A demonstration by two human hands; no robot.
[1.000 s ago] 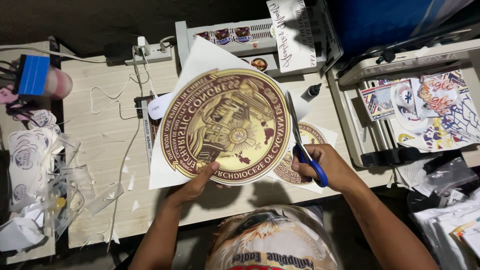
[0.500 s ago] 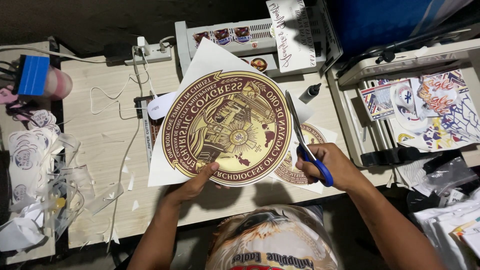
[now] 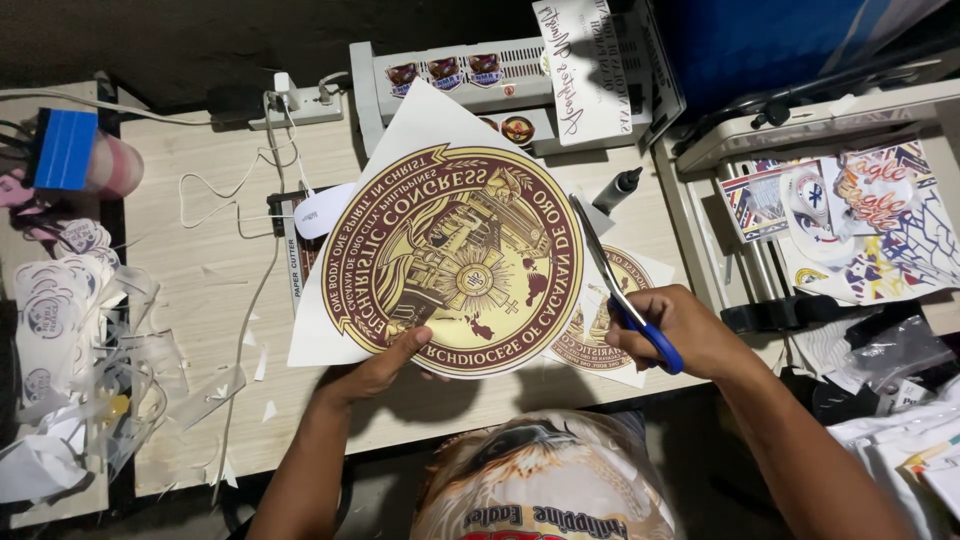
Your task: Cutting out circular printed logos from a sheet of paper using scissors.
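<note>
While my left hand (image 3: 375, 368) pinches the glossy round print (image 3: 450, 262), my right hand (image 3: 672, 328) grips scissors (image 3: 622, 296).
Blades meet its right edge; bare wooden counter (image 3: 205, 290) lies open leftward.

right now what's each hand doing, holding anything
left hand: closed on the bottom edge of the round printed sheet
right hand: closed on blue-handled scissors, blades at the sheet's right edge

Light falls from overhead onto the wooden tabletop (image 3: 200, 290), bright and warm; the top edge and lower corners sink into darkness. Soft shadows pool just below the fingers (image 3: 415, 345) of the left hand (image 3: 375, 370). Focus is sharp centrally, with slight wide-angle bending at the edges.
</note>
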